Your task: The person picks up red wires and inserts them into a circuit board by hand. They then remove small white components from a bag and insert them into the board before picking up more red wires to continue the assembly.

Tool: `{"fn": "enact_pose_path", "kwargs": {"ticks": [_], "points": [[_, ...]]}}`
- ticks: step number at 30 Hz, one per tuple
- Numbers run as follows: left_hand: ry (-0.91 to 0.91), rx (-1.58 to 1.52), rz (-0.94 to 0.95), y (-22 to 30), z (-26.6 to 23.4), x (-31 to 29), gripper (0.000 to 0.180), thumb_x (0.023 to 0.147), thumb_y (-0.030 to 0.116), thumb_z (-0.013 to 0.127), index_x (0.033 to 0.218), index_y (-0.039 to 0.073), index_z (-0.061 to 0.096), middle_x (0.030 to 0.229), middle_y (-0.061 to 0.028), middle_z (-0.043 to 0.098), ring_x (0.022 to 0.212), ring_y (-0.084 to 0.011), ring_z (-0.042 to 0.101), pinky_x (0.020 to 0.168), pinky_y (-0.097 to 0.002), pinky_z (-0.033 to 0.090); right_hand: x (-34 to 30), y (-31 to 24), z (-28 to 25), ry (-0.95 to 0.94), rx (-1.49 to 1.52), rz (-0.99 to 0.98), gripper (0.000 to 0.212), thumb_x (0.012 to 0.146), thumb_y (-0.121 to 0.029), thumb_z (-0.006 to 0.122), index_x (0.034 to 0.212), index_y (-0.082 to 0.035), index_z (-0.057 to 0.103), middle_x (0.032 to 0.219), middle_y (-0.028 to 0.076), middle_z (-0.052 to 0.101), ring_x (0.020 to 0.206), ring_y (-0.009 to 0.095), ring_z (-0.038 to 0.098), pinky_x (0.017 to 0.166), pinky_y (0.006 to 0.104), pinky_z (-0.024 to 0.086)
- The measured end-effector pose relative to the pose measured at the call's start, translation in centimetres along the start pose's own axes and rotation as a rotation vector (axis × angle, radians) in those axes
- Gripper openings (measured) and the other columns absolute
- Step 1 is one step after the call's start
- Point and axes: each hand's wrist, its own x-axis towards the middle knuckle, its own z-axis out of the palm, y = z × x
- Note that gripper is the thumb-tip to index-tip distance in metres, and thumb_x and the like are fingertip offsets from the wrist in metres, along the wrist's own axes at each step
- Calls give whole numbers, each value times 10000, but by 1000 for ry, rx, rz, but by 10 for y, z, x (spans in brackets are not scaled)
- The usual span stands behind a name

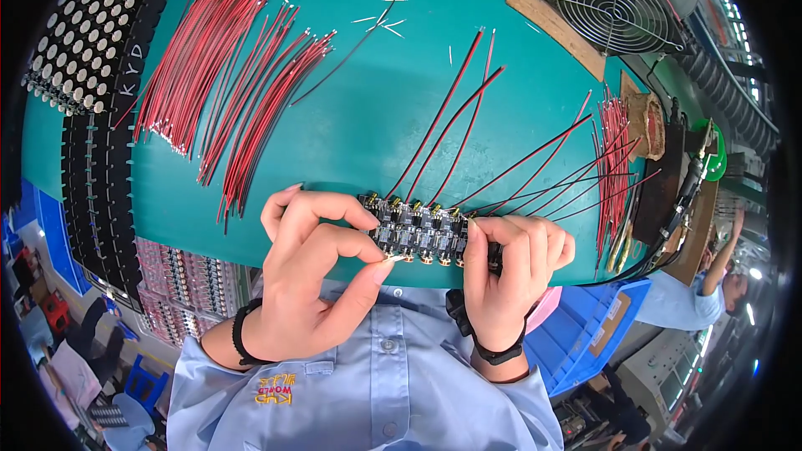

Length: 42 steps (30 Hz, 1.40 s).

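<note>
Near the table's front edge, a strip of small black circuit boards [426, 234] is held between my two hands. My left hand [313, 271] pinches its left end, with the index finger on the boards and the thumb by the lower edge. At the opposite end, my right hand [514, 259] is closed around the strip, thumb on its face. Several red and black wires [440, 124] rise from the strip's upper edge and fan out to the right. Round metal parts line its lower edge. Whatever lies under my fingers is hidden.
Bundles of red and black wires [196, 58] lie at left, and another wire bundle [614, 146] at right. A round-grilled fan [616, 4] stands at the back right. Black trays of boards [92, 25] line the left side. A blue bin [576, 351] sits beyond the front right edge.
</note>
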Motion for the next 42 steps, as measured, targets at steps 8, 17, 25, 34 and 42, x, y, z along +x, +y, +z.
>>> {"fn": "enact_pose_path", "kwargs": {"ticks": [8, 17, 25, 34, 42], "points": [[2, -11, 9, 4, 2, -1, 117, 744, 113, 723, 811, 73, 636, 1004, -66, 586, 878, -186, 551, 944, -447, 247, 1, -3, -1, 33, -49, -47, 162, 736, -88, 729, 841, -117, 609, 791, 0, 579, 794, 204, 507, 800, 353, 311], [-66, -54, 41, 12, 7, 1, 122, 746, 127, 736, 820, 88, 646, 996, -44, 595, 869, -171, 568, 948, -440, 250, 3, -12, -18, -149, 604, -49, 194, 677, -129, 769, 837, -103, 663, 802, 0, 589, 737, 190, 501, 747, 336, 308], [-79, -64, 39, 15, 12, 1, 116, 747, 115, 732, 820, 87, 647, 987, -42, 597, 864, -172, 566, 954, -445, 253, -9, -4, -16, -94, 697, 56, 173, 663, -92, 774, 802, -103, 671, 801, -3, 593, 735, 190, 506, 734, 332, 297], [-22, -45, 17, 9, 11, 2, 114, 746, 99, 725, 823, 72, 645, 970, -57, 593, 850, -173, 552, 973, -456, 231, -5, 14, -8, 63, 107, 38, 150, 730, -47, 721, 822, -100, 616, 794, 12, 567, 778, 204, 500, 781, 335, 323], [-22, -36, 14, 9, 13, 5, 94, 760, 93, 711, 820, 69, 643, 989, -61, 601, 853, -169, 557, 980, -464, 222, -5, 15, -3, 49, 77, 35, 162, 725, -55, 726, 825, -113, 613, 794, 6, 561, 778, 199, 503, 792, 341, 317]]}}
